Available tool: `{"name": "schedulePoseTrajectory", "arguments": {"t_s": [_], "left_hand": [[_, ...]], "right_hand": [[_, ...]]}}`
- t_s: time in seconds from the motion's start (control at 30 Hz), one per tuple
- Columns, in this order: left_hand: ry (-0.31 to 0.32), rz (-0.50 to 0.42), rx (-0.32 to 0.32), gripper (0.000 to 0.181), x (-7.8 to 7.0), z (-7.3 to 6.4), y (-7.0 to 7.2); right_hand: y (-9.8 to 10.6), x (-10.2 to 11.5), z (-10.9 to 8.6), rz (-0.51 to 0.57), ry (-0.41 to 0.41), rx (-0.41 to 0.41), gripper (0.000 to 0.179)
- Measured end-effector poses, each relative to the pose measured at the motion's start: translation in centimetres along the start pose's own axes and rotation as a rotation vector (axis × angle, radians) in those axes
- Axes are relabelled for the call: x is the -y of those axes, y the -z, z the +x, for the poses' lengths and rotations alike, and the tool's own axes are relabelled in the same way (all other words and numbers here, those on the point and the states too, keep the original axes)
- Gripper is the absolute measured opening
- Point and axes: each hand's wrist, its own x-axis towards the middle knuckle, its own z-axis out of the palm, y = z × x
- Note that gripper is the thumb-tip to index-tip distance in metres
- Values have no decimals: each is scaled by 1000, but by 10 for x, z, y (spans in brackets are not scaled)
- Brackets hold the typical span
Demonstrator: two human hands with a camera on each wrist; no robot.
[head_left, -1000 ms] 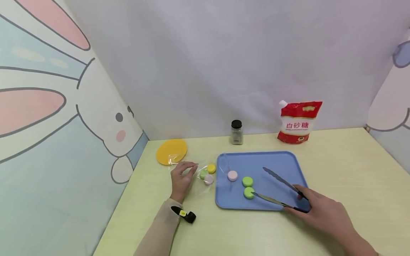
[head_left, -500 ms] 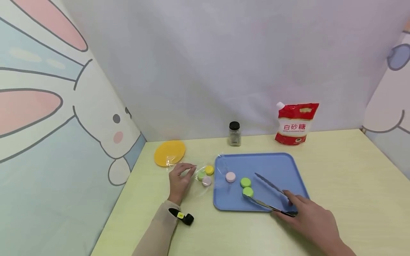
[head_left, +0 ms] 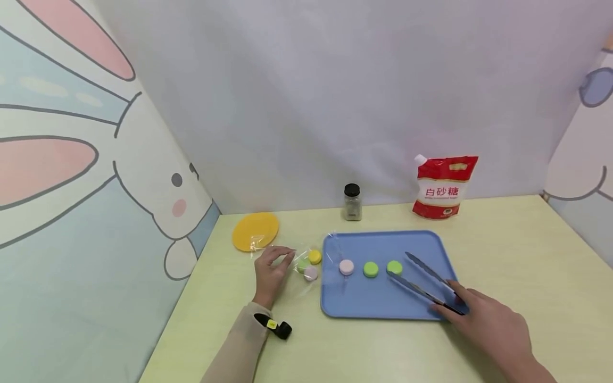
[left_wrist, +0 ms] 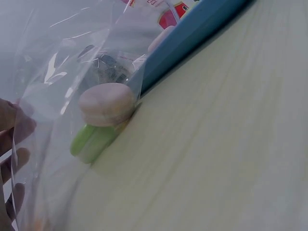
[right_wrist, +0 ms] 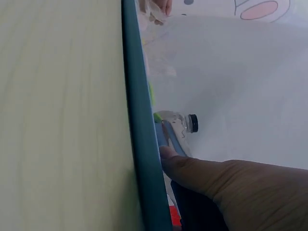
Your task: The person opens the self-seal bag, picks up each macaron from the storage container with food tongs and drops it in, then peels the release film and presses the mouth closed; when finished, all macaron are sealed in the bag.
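My left hand (head_left: 272, 274) pinches the edge of a clear plastic bag (left_wrist: 53, 96). Inside that bag are a yellow macaron (head_left: 314, 257), a green macaron (left_wrist: 91, 143) and a lilac macaron (left_wrist: 107, 104). Its open side overlaps the left part of the blue tray (head_left: 383, 313) in the head view. My right hand (head_left: 493, 324) holds metal tongs (head_left: 421, 291) with black handles, arms spread apart. On the tray a pink macaron (head_left: 346, 267) and two green macarons lie in a row; the lower tong tip is right at the right-hand green macaron (head_left: 395, 267).
Behind the tray stand a small glass jar (head_left: 353, 205) with a black lid and a red and white sugar pouch (head_left: 444, 187). A yellow round plate (head_left: 255, 231) lies at the back left, beyond my left hand. A rabbit-printed wall (head_left: 177, 213) borders the table's left.
The nearer green macaron has shifted back and right, into line with the other two. My right hand moved left with the tongs, then back right. The left hand stays on the bag.
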Motion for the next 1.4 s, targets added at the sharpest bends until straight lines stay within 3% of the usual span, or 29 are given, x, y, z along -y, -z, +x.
{"name": "schedulePoseTrajectory", "arguments": {"t_s": [0.3, 0.6, 0.87, 1.13, 1.4], "left_hand": [[22, 4, 11, 8, 1, 1, 1], [36, 34, 25, 9, 1, -7, 3], [27, 16, 18, 10, 1, -5, 0], [-1, 26, 27, 11, -1, -3, 0], [7, 33, 19, 10, -1, -1, 2]], "right_hand": [[-1, 3, 6, -3, 4, 70, 107], [-8, 2, 3, 14, -21, 143, 108], [-9, 0, -2, 10, 46, 67, 88], [-6, -4, 2, 30, 0, 101, 103], [-6, -4, 2, 9, 68, 36, 98]]}}
